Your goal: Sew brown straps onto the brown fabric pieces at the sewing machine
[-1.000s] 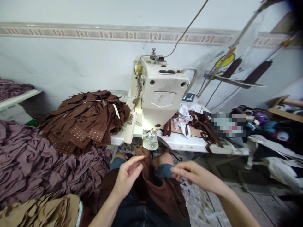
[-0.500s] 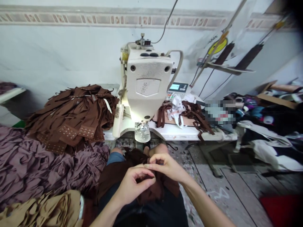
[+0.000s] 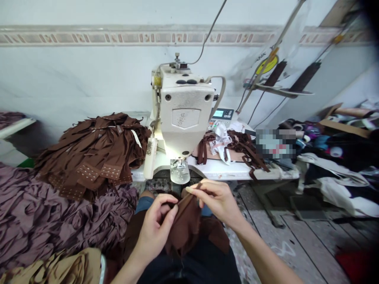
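I have the left hand [image 3: 155,228] and right hand [image 3: 217,203] pinching brown fabric [image 3: 183,227] at six o'clock, white sewing table [image 3: 222,171] at twelve.

Bare hands [image 3: 217,203] and forearms [image 3: 260,252], blue denim shorts [image 3: 145,204].

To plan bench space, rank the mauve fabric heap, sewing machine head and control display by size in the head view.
Largest to smallest:
mauve fabric heap, though its nearness to the camera makes this lead unsure
sewing machine head
control display
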The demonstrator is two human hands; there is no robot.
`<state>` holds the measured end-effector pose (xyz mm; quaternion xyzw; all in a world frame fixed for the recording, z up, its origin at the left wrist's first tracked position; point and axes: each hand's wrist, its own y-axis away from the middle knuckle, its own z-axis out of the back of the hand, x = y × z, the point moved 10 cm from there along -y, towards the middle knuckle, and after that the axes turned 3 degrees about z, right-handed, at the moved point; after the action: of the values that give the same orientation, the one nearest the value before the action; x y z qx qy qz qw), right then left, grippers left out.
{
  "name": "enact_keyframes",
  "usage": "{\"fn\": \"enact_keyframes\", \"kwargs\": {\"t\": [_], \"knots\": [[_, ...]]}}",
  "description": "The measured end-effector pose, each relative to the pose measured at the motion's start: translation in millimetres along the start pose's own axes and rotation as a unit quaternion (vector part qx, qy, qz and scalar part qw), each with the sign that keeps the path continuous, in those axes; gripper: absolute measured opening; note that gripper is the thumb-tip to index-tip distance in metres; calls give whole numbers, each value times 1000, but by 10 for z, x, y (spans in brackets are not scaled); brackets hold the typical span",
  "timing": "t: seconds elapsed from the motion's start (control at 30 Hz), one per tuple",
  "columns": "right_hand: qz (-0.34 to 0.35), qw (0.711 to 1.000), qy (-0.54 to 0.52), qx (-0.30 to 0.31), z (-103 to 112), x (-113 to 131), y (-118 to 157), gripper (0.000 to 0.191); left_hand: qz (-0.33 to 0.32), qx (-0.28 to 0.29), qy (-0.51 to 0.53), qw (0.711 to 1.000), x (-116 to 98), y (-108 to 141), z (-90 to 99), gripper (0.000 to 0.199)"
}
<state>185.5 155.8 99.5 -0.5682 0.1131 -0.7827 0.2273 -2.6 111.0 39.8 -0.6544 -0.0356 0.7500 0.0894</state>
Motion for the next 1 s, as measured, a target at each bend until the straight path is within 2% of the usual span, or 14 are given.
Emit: {"fn": "enact_keyframes", "kwargs": {"t": [0.03, 0.1, 0.17, 0.23, 0.37, 0.43, 0.5, 0.6, 0.73, 0.83, 1.0], "knots": [[10, 1000, 9, -14, 4, 38, -58, 43, -52, -22, -55, 997, -165, -42, 67, 16], [25, 998, 35, -39, -13, 75, -169, 39, -154, -51, -162, 973, -481, -114, 119, 20], [36, 996, 61, -53, -59, 63, -266, 40, -246, -65, -253, 933, -728, -158, 94, 26], [43, 995, 71, -61, -105, 12, -342, 40, -321, -66, -324, 887, -882, -172, 26, 34], [48, 991, 50, -117, -64, -109, -392, 35, -410, -16, -411, 814, -941, -155, -170, 39], [48, 987, 53, -142, -33, -138, -378, 32, -431, -1, -446, 784, -915, -137, -252, 38], [57, 984, 67, -154, -19, -130, -364, 27, -428, -4, -477, 767, -875, -144, -299, 38], [109, 980, 100, -130, -35, -35, -375, 21, -398, -14, -487, 777, -814, -186, -318, 39], [209, 961, 179, -13, -141, 162, -383, 24, -365, -37, -464, 806, -764, -212, -284, 38], [237, 938, 247, 49, -175, 257, -319, 22, -356, -46, -455, 815, -727, -205, -260, 38], [255, 884, 388, 58, -225, 333, -143, 31, -368, -48, -435, 820, -705, -179, -219, 35]]}}
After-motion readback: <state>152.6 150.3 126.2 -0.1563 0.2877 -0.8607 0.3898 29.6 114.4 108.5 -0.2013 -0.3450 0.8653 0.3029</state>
